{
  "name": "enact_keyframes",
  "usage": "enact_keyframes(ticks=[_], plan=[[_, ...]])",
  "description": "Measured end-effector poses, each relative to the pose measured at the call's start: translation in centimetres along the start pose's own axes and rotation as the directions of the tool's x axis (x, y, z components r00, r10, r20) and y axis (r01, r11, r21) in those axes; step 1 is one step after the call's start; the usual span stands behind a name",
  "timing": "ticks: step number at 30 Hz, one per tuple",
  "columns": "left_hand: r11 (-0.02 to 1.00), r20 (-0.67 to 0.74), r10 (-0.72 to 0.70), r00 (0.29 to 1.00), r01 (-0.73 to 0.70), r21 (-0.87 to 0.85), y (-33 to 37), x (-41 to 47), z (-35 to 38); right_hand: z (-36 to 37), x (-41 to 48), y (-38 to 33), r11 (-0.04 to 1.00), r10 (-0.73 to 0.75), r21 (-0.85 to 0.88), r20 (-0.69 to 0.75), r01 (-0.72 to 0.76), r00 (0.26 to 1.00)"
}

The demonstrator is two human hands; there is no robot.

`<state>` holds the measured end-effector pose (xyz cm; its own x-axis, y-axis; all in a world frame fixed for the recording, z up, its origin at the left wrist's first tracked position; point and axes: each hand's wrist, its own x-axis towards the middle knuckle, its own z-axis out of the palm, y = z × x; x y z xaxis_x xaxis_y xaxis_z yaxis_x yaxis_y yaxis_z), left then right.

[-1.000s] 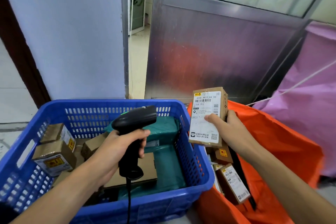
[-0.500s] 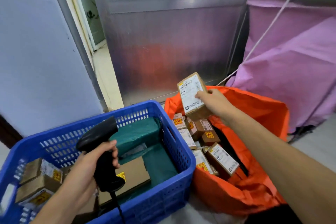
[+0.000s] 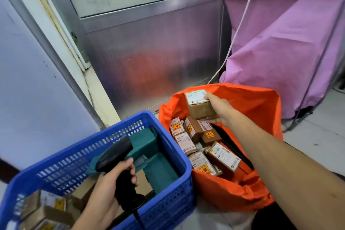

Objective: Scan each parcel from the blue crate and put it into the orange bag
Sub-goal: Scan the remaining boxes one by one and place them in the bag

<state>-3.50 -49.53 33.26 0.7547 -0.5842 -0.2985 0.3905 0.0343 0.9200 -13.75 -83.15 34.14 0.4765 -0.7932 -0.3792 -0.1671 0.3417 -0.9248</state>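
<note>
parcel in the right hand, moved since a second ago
Yes, the parcel in the right hand went from the rim of the blue crate to over the orange bag.

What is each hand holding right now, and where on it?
Left hand grips the scanner by its handle. Right hand holds a parcel by its right side, over the orange bag.

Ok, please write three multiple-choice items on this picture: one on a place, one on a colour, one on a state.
1. The parcel in the right hand is: A above the orange bag; B on the floor; C on a shelf.
2. The soft package in the blue crate is: A yellow; B green; C white.
3. The left hand: A is open and empty; B holds a box; C grips the scanner.
Key: 1A, it hangs over the bag's mouth; 2B, its wrap is teal-green; 3C, fingers curl round the handle.
</note>
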Motion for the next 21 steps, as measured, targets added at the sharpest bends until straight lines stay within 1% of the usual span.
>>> enact_keyframes(ticks=[4,9,12,16,21], plan=[[0.999,0.021,-0.045,0.999,0.044,0.021,-0.9,0.9,0.1,-1.4,1.2,1.6,0.985,0.027,-0.171,-0.046,-0.034,0.999],[0.995,0.026,-0.090,0.996,0.089,0.039,-2.5,1.4,0.6,-2.7,3.5,4.1,0.926,0.022,-0.371,-0.149,-0.077,0.989],[0.992,0.046,-0.121,0.992,0.120,0.031,-2.9,2.0,1.6,-2.9,4.2,5.3,0.891,0.053,-0.435,-0.178,-0.127,0.983],[0.990,0.023,-0.140,0.990,0.140,0.016,-3.3,3.1,2.6,-2.5,5.7,7.5,0.836,0.078,-0.524,-0.185,-0.165,0.980],[0.985,0.057,-0.171,0.984,0.170,0.017,-4.0,3.7,3.2,-3.0,7.8,10.1,0.805,0.116,-0.551,-0.215,-0.219,0.970]])
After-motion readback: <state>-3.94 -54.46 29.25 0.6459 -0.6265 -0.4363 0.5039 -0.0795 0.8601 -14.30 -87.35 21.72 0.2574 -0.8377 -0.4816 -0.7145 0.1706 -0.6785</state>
